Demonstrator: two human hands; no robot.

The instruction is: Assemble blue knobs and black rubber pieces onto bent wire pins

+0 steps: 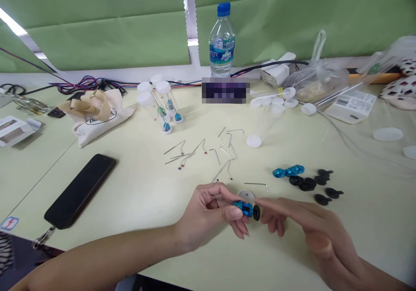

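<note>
My left hand (206,215) is closed around a small shiny blue metal fitting (247,209), pinching it between thumb and fingers. A thin metal rod (222,200) runs back from the fitting into the palm, and a black disc (256,212) sits at its right end. Just right of that disc is my right hand (312,221), index finger stretched toward it and thumb apart; whether it touches the disc I cannot tell. Behind the fingers lies a white round cap (246,194). An L-shaped metal key (256,184) rests a little farther back.
Blue fittings (288,171) and several black knobs (307,183) lie at right. Bent metal rods (185,156) are scattered mid-table. Capped clear tubes (166,105), a water bottle (222,44) and a plastic bag (316,81) stand behind. A phone (81,191) and cloth pouch (99,113) are left.
</note>
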